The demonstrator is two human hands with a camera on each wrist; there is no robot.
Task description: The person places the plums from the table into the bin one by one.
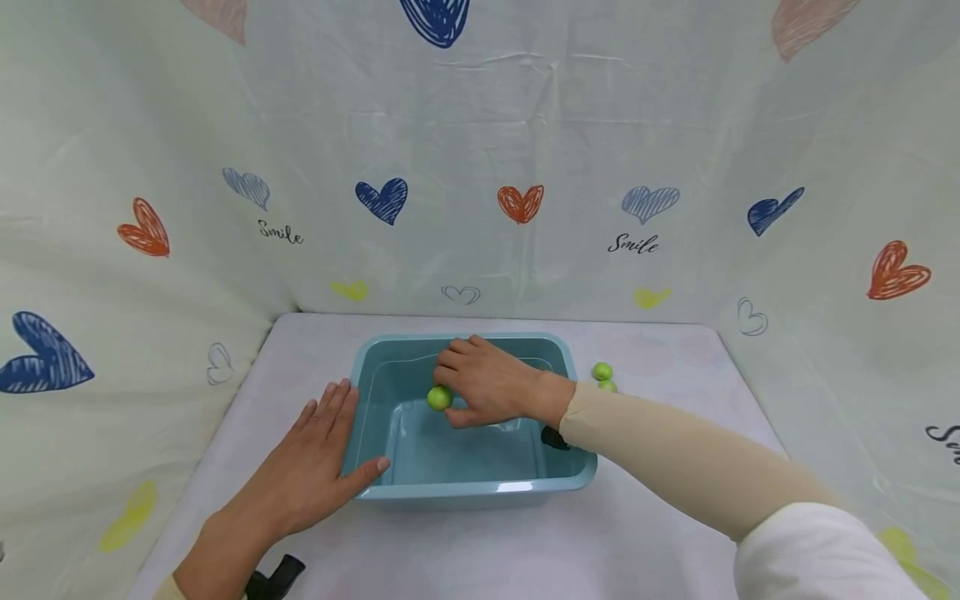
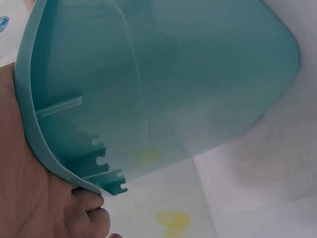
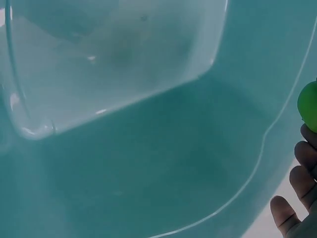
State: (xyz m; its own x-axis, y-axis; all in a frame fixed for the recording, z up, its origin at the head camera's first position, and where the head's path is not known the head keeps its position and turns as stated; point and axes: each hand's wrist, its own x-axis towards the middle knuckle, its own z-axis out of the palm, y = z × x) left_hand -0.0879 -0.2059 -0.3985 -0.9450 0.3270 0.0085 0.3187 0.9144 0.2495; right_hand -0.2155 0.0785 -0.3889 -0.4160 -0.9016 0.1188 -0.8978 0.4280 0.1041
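Note:
A light blue plastic basin (image 1: 472,487) stands on the table. Over its inside, my right hand (image 1: 487,379) pinches a small round green fruit (image 1: 439,397) between thumb and fingers. The right wrist view catches the same green fruit (image 3: 308,105) at its right edge, by the fingertips, with the basin's floor below. My left hand (image 1: 311,467) rests on the basin's left rim, fingers straight and thumb reaching over the near left corner. From the left wrist, the palm (image 2: 29,198) shows against the rim and the basin's outer wall (image 2: 198,64).
Two more green fruits (image 1: 602,372) lie on the table right of the basin, one partly behind my right sleeve (image 1: 675,458). A white sheet (image 1: 465,108) printed with hearts hangs behind and at both sides of the white tabletop (image 1: 450,558).

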